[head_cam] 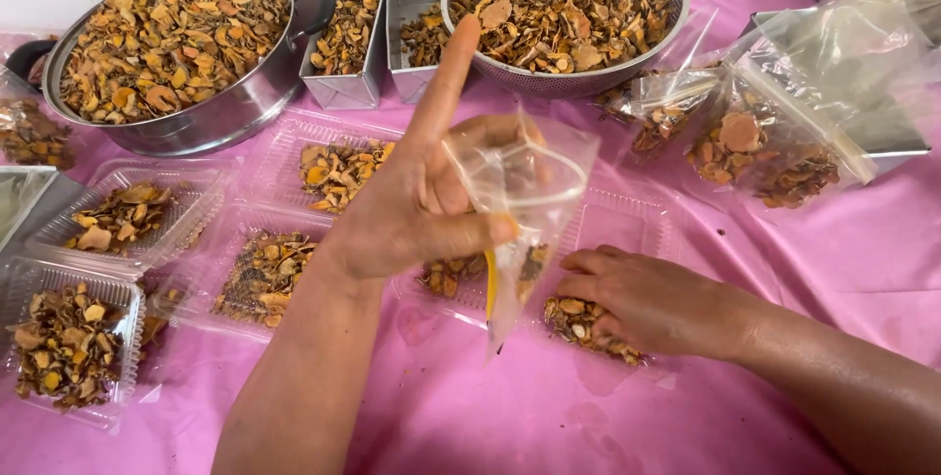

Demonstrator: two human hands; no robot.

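My left hand (pixel 421 205) is raised over the pink table, thumb and fingers pinching a small clear plastic bag (pixel 524 200) held open; the index finger points up. A few dried orange-brown slices sit low in the bag. My right hand (pixel 647 299) lies palm down in a clear plastic tray (pixel 627 225), its fingers closed around a heap of dried slices (pixel 578 323).
A steel pot (pixel 167 44) and a mesh colander (pixel 564 4) full of dried slices stand at the back, with two narrow metal tins (pixel 348 39) between them. Several clear trays of slices (pixel 69 343) lie left. Filled plastic bags (pixel 760 147) rest at right.
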